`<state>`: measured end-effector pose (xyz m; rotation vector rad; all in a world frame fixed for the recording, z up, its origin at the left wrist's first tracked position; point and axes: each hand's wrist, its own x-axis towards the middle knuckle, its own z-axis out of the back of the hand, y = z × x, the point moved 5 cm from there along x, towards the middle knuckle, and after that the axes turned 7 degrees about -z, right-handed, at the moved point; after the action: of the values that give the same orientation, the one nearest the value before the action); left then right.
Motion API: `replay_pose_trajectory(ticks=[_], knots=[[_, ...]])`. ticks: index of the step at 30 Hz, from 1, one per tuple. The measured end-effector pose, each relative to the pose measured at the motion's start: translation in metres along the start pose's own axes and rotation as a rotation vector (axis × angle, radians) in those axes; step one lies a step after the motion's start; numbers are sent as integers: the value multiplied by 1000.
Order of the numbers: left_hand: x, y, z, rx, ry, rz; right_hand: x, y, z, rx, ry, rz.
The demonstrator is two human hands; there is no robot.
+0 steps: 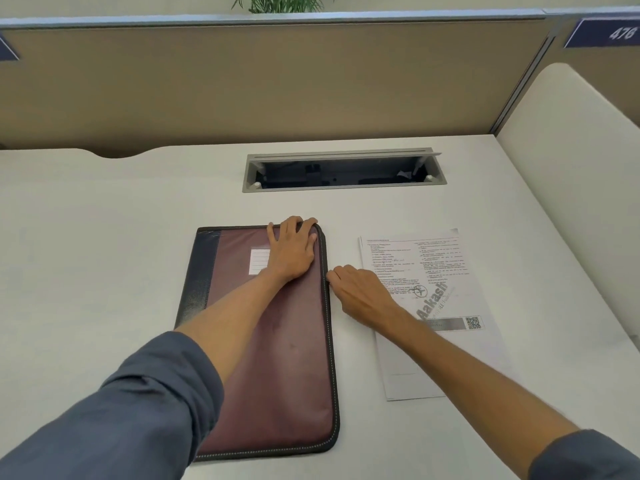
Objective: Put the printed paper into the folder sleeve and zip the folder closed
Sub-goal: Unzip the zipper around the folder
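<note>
Folder: closed, flat on desk.
Left hand: fingers spread, pressing folder's far right corner.
Right hand: fingertips pinched at folder's right zip edge.
Paper: on desk, right of folder.

Both forearms are bare, with slate-blue sleeves pushed up.
</note>
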<state>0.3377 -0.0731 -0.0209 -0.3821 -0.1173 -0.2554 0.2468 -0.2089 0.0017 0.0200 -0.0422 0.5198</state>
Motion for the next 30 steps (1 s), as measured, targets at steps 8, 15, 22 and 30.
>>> replay_pose_trajectory(ticks=[8,15,22,30], knots=[[-4,-8,7,65,45,21,-63,32,-5,113,109,-124],[-25,-28,18,205,58,61,-72,39,-4,218,76,-273],[-110,-42,6,72,170,41,-74,32,-5,356,-34,-315],[-125,-50,-1,29,253,79,-90,36,1,287,-30,-173]])
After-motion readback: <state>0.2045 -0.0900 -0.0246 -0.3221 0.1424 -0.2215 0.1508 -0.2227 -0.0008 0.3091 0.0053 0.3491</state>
